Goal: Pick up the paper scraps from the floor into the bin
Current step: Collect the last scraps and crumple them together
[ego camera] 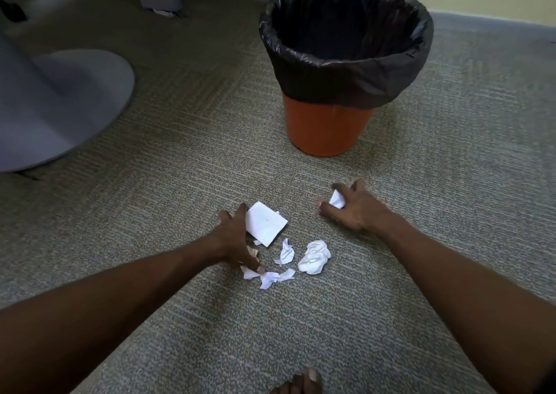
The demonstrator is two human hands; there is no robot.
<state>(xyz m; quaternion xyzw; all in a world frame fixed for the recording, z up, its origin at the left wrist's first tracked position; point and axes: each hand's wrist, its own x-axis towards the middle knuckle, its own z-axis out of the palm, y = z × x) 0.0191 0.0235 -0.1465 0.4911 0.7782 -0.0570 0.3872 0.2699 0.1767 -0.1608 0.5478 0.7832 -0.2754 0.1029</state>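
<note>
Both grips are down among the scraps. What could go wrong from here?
The right grip holds one small scrap between spread fingers; it could drop short of the bin.
The left grip spans the flat sheet and torn bits; the small bits may get left on the carpet.

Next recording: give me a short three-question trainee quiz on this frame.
1. True or false: the bin lies tipped over.
2. Which of the hands grips a paper scrap?
3. The crumpled ball is: A) in the bin B) on the carpet C) in a hand.

Key: 1 false, it stands upright; 2 the right hand; 3 B.
</note>
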